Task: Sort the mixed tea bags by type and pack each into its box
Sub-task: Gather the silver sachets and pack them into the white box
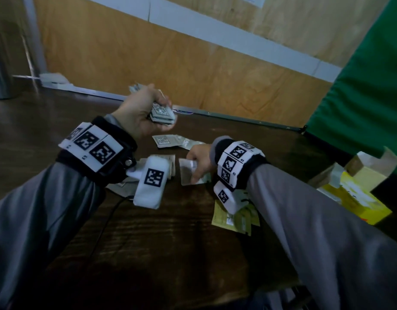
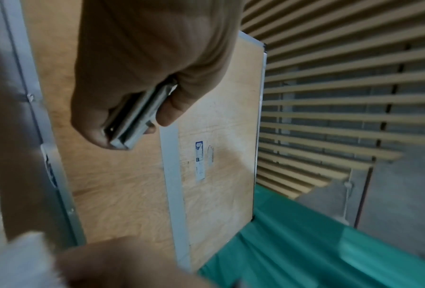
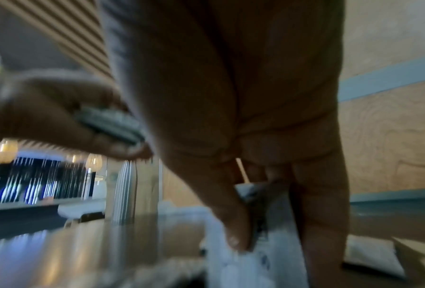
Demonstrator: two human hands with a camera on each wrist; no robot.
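Observation:
My left hand (image 1: pixel 148 113) is raised above the dark wooden table (image 1: pixel 148 242) and grips a stack of grey tea bags (image 1: pixel 162 113); the left wrist view shows the stack (image 2: pixel 132 120) edge-on between thumb and fingers. My right hand (image 1: pixel 198 161) is low on the table, thumb and fingers pinching a grey tea bag (image 1: pixel 187 173), seen close and blurred in the right wrist view (image 3: pixel 260 220). More grey tea bags (image 1: pixel 168 140) lie loose behind it. Yellow-green tea bags (image 1: pixel 235 218) lie under my right wrist. An open yellow box (image 1: pixel 354 198) stands at the right.
A plywood board (image 1: pixel 193 63) with a grey strip leans behind the table. A green cloth (image 1: pixel 360 86) hangs at the right, above the yellow box. A black cable (image 1: pixel 105 224) runs across the table near my left sleeve. A grey metal post (image 1: pixel 0 70) stands at the far left.

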